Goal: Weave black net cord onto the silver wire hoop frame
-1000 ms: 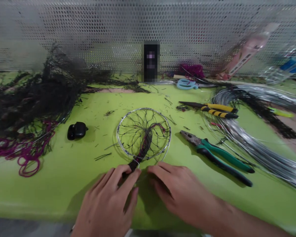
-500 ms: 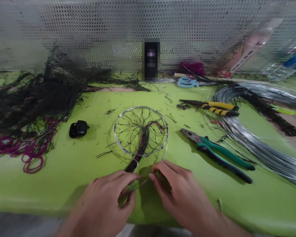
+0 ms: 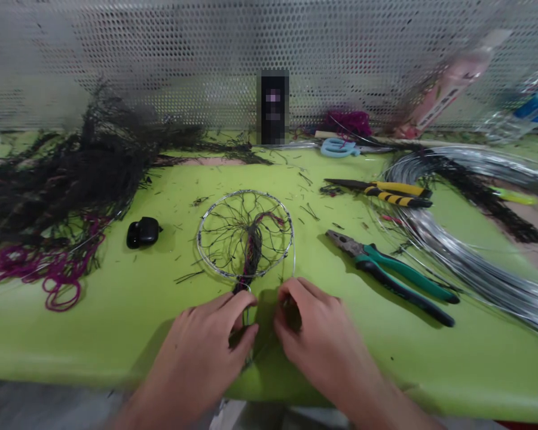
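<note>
A wire hoop point(image 3: 199, 239) strung with dark netting lies in front of me. From its middle a gathered bundle of dark mesh point(image 3: 253, 254), with magenta thread in it, runs toward me and passes beneath my left hand point(image 3: 208, 343). That hand's fingers are curled about the hoop's near wire end; the exact contact is partly hidden. My right hand point(image 3: 318, 337) has thumb and fingertips closed on the thin wire point(image 3: 295, 257) that comes down from the hoop's right side. The two hands are a little apart just below the hoop.
Green-handled pliers point(image 3: 394, 278) and yellow-black pliers point(image 3: 385, 191) lie right of the hoop, before a large wire coil point(image 3: 457, 245). At left are a black case point(image 3: 142, 232), magenta cord point(image 3: 63, 280) and dark netting point(image 3: 72, 179). Blue-handled scissors point(image 3: 339, 147) and a pink bottle point(image 3: 457, 83) are behind.
The hoop has shifted slightly left. My right hand has risen a little along the wire, and my left thumb has come up nearer its index finger.
</note>
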Available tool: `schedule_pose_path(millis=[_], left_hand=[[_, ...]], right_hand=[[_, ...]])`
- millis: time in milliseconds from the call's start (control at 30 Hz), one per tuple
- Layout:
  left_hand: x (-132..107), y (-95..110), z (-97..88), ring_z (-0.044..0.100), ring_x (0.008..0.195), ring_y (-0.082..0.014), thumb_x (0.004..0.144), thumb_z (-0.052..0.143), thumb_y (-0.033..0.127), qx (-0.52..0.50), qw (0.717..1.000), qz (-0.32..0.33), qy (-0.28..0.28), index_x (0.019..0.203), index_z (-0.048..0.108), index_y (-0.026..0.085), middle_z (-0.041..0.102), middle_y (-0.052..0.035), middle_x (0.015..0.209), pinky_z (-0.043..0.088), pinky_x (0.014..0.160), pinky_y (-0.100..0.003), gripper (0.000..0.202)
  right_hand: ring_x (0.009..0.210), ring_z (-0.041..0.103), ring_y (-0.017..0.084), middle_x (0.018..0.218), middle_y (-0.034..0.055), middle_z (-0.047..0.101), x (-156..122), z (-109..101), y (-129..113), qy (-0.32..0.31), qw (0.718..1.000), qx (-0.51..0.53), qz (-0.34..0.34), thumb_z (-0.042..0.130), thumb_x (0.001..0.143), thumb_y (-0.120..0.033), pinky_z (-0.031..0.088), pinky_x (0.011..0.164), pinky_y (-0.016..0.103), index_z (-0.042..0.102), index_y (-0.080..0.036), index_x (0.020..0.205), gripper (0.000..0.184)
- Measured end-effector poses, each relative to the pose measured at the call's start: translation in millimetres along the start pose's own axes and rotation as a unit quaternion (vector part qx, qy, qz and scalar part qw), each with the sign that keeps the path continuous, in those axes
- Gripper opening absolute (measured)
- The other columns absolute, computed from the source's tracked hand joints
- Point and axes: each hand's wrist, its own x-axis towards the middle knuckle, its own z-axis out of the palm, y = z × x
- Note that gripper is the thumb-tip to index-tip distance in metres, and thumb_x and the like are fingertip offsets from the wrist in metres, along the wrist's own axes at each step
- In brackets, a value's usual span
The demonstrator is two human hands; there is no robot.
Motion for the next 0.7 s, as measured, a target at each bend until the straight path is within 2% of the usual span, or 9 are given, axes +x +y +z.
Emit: schedule_pose_path(millis=[100,167,200,233,267,367,467,567,700], left_hand=[[2.7,-14.0,4.2,0.064,0.071,-0.0183,0.103,0.052,0.034,-0.025,0.993,0.072,0.085,0.133,0.056,0.032,0.067,0.0019,0.090,0.049,0.065,-0.032,0.030],[9.3,-23.2,4.4,0.067,0.093,-0.0229,0.107,0.046,0.035,0.014,0.978,0.118,0.173,0.134,0.057,0.026,0.067,-0.0050,0.112,0.054,0.080,-0.038,0.030],[14.1,-26.5,3.7,0.064,0.109,-0.0285,0.107,0.046,0.034,0.058,0.967,0.134,0.208,0.134,0.058,0.023,0.065,-0.0091,0.122,0.053,0.089,-0.045,0.031],[19.6,-28.4,2.5,0.059,0.119,-0.0334,0.106,0.049,0.033,0.074,0.964,0.146,0.208,0.130,0.061,0.022,0.063,-0.0109,0.128,0.049,0.096,-0.052,0.029],[25.3,-28.9,1.0,0.059,0.120,-0.0343,0.105,0.052,0.033,0.080,0.965,0.157,0.195,0.123,0.064,0.022,0.065,-0.0101,0.125,0.048,0.098,-0.054,0.025],[39.7,-24.5,-4.1,0.065,0.091,-0.0250,0.104,0.052,0.026,0.082,0.967,0.202,0.133,0.107,0.067,0.022,0.070,-0.0038,0.098,0.053,0.082,-0.041,0.016],[46.1,-17.7,-7.2,0.066,0.084,-0.0222,0.105,0.050,0.024,0.081,0.966,0.223,0.101,0.103,0.065,0.020,0.070,-0.0027,0.093,0.053,0.072,-0.036,0.015],[48.4,-12.0,-7.1,0.068,0.086,-0.0223,0.106,0.047,0.026,0.080,0.967,0.216,0.106,0.107,0.063,0.017,0.071,-0.0052,0.099,0.053,0.070,-0.035,0.018],[54.8,-2.5,-5.9,0.067,0.081,-0.0208,0.107,0.046,0.029,0.094,0.966,0.203,0.131,0.106,0.063,0.014,0.068,-0.0060,0.094,0.052,0.065,-0.033,0.023]], right_hand=[[0.060,0.056,0.018,0.078,0.0005,0.066,6.2,-11.1,5.1,-0.003,1.000,-0.004,0.002,0.056,0.084,-0.016,0.032,0.057,0.031,0.057,-0.022,0.088,0.008],[0.060,0.056,0.017,0.078,-0.0001,0.066,12.5,-21.2,10.2,-0.004,1.000,-0.009,-0.002,0.056,0.085,-0.014,0.034,0.058,0.030,0.058,-0.022,0.090,0.010],[0.061,0.056,0.017,0.078,-0.0001,0.067,16.0,-26.3,13.0,-0.007,1.000,-0.012,-0.006,0.056,0.085,-0.013,0.036,0.059,0.030,0.059,-0.022,0.089,0.010],[0.063,0.057,0.017,0.079,-0.0001,0.067,19.5,-31.2,16.0,-0.012,1.000,-0.015,-0.011,0.056,0.085,-0.012,0.037,0.060,0.030,0.059,-0.022,0.088,0.011],[0.065,0.059,0.017,0.079,0.0000,0.068,23.0,-35.7,19.1,-0.020,0.999,-0.018,-0.018,0.056,0.085,-0.010,0.038,0.061,0.030,0.060,-0.022,0.086,0.012],[0.067,0.061,0.017,0.082,0.0002,0.069,32.6,-45.7,29.4,-0.040,0.998,-0.026,-0.039,0.055,0.086,-0.007,0.041,0.061,0.029,0.063,-0.021,0.087,0.016],[0.068,0.062,0.016,0.087,0.0017,0.069,40.1,-51.1,40.9,-0.041,0.997,-0.034,-0.056,0.053,0.089,-0.007,0.044,0.062,0.029,0.065,-0.020,0.092,0.018],[0.076,0.063,0.018,0.103,0.0079,0.066,44.5,-54.0,47.3,-0.025,0.995,-0.054,-0.077,0.048,0.095,-0.009,0.047,0.067,0.031,0.067,-0.018,0.098,0.022],[0.103,0.059,0.029,0.115,0.0138,0.061,43.2,-59.6,40.3,-0.022,0.986,-0.099,-0.136,0.045,0.102,-0.019,0.046,0.091,0.043,0.071,-0.017,0.104,0.026]])
